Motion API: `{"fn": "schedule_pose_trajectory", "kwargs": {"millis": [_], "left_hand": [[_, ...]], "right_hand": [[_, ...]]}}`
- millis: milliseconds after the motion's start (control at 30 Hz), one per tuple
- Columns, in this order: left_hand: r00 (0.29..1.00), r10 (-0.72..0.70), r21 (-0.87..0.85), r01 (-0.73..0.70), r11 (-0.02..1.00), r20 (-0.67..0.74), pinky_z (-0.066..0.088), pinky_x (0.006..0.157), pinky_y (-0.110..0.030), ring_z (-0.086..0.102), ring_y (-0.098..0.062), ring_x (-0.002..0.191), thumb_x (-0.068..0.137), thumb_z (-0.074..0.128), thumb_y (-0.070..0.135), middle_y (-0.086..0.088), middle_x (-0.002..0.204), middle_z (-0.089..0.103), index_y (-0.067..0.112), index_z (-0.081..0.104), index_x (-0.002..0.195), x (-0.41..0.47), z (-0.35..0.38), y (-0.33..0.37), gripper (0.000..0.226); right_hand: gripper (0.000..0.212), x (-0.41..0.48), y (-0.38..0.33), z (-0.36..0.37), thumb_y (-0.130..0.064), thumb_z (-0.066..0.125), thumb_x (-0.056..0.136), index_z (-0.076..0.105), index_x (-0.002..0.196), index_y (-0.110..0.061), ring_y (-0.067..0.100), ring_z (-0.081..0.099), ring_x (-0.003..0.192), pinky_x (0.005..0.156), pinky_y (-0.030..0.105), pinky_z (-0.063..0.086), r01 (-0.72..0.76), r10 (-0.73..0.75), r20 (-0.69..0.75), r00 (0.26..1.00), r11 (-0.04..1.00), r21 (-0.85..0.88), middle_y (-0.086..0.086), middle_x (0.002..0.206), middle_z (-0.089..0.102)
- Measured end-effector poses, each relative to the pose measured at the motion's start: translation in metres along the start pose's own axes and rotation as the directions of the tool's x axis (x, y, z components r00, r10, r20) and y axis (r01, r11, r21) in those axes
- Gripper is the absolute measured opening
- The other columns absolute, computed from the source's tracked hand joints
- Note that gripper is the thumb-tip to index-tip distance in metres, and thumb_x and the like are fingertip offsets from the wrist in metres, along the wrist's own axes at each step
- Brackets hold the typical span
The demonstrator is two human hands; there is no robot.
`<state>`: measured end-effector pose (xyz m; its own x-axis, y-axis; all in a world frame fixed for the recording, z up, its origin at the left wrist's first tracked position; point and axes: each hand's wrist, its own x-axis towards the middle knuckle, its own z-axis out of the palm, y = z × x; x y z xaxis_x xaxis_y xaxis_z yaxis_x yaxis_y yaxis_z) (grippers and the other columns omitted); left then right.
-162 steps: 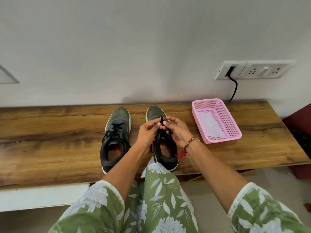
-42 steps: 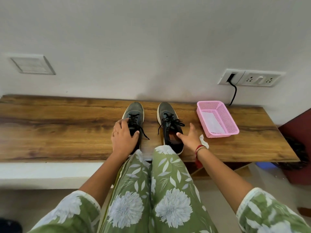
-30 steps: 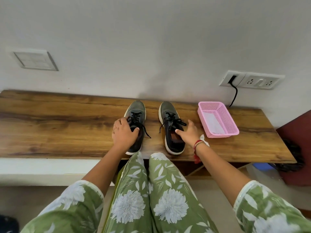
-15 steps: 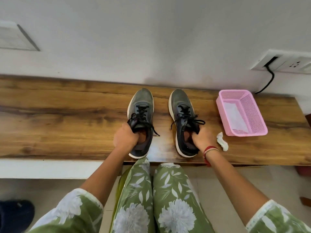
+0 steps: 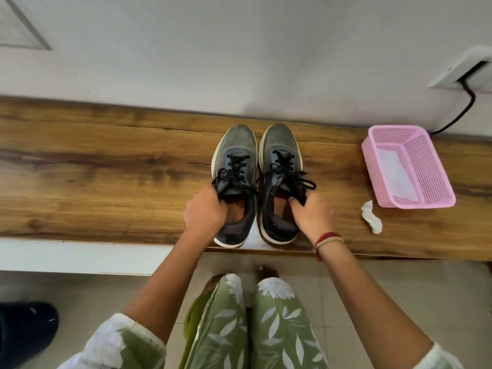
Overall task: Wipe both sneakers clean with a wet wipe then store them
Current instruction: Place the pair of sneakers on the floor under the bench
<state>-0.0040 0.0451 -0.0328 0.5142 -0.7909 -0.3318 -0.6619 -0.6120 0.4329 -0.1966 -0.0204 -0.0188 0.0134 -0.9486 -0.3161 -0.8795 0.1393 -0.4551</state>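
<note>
1. Far to the left of the two gripping hands, a pale wall plate [image 5: 22,25] sits high on the plain light wall [image 5: 213,49]. Low on that side a dark rounded object [image 5: 25,331] lies on the floor.
2. A wooden bench [image 5: 106,169] runs along the wall. Its bare grained top stretches leftward from the left hand, and a white ledge [image 5: 80,258] lies beneath its front edge.
3. The left hand [image 5: 205,211] has its fingers curled into the opening of the left sneaker [image 5: 237,161] and grips it at the collar. The toe points to the wall and the heel sits at the bench's front edge.
4. Just beside it, the right hand [image 5: 311,214] grips the right sneaker [image 5: 279,155] the same way, with its fingers hooked inside by the tongue. A red thread band [image 5: 327,239] circles that wrist. The sneakers stand side by side, nearly touching, with their black laces loose. I cannot tell whether the soles rest on the wood.
5. Right of the right hand, a crumpled white wipe [image 5: 371,221] lies on the bench near its front edge. Just beyond it stands a pink mesh basket [image 5: 428,169] holding a flat white sheet [image 5: 396,174].
6. Further right and higher, a white socket plate [image 5: 463,70] is fixed to the wall. A black cable [image 5: 464,110] drops from it behind the basket.
7. Below the grip, pale floor tiles [image 5: 372,288] spread out, and legs in green floral trousers [image 5: 266,328] stand close to the bench edge.
</note>
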Motion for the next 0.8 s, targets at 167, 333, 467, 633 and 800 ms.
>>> {"fn": "schedule_pose_trajectory", "kwargs": {"millis": [167,333,467,633,800], "left_hand": [[0.993,-0.036,-0.126,0.05,0.991,0.11,0.049,0.079,-0.037,0.059,-0.033,0.095,0.085,0.058,0.029,-0.013,0.104,0.063,0.009,0.052,0.111,-0.015,-0.015,0.005,0.033],[0.96,-0.145,-0.399,0.234,0.887,0.239,0.048,0.081,-0.035,0.056,-0.027,0.098,0.085,0.066,0.032,-0.007,0.099,0.053,0.01,0.048,0.109,-0.032,-0.024,0.008,0.037],[0.968,-0.119,-0.364,0.196,0.911,0.222,0.056,0.078,-0.04,0.062,-0.027,0.086,0.085,0.057,0.021,-0.012,0.094,0.064,0.007,0.056,0.1,-0.034,-0.015,0.011,0.02],[0.992,-0.063,-0.23,0.087,0.969,0.109,0.043,0.059,-0.03,0.054,-0.022,0.066,0.09,0.046,0.016,-0.007,0.074,0.056,0.008,0.052,0.089,-0.03,-0.009,0.01,0.01],[0.996,-0.042,-0.175,0.055,0.983,0.077,0.043,0.066,-0.032,0.055,-0.028,0.081,0.092,0.044,0.016,-0.009,0.089,0.055,0.006,0.052,0.104,-0.03,-0.005,0.003,0.017]], "right_hand": [[0.058,-0.013,0.002,-0.002,-0.039,0.062,0.086,0.042,0.133,-0.011,0.031,0.049,0.121,0.095,0.036,0.042,-0.064,0.032,0.11,0.993,0.953,0.296,0.01,0.131,0.051],[0.072,-0.026,0.007,-0.003,-0.04,0.068,0.082,0.029,0.137,-0.017,0.028,0.046,0.122,0.095,0.046,0.045,-0.368,0.186,0.355,0.916,0.742,0.561,0.005,0.136,0.044],[0.03,-0.014,-0.004,-0.002,-0.021,0.064,0.083,0.048,0.108,-0.019,0.031,0.058,0.101,0.065,0.039,0.055,-0.299,0.136,0.359,0.924,0.84,0.452,0.012,0.116,0.058],[0.029,-0.007,-0.013,-0.003,-0.01,0.05,0.085,0.056,0.113,-0.006,0.039,0.062,0.091,0.072,0.049,0.057,-0.069,0.034,0.26,0.965,0.99,0.126,0.018,0.109,0.059],[0.024,-0.014,-0.005,0.003,-0.011,0.047,0.087,0.057,0.108,-0.008,0.036,0.065,0.081,0.059,0.044,0.059,-0.028,0.012,0.211,0.977,0.997,0.072,0.014,0.101,0.059]]}}
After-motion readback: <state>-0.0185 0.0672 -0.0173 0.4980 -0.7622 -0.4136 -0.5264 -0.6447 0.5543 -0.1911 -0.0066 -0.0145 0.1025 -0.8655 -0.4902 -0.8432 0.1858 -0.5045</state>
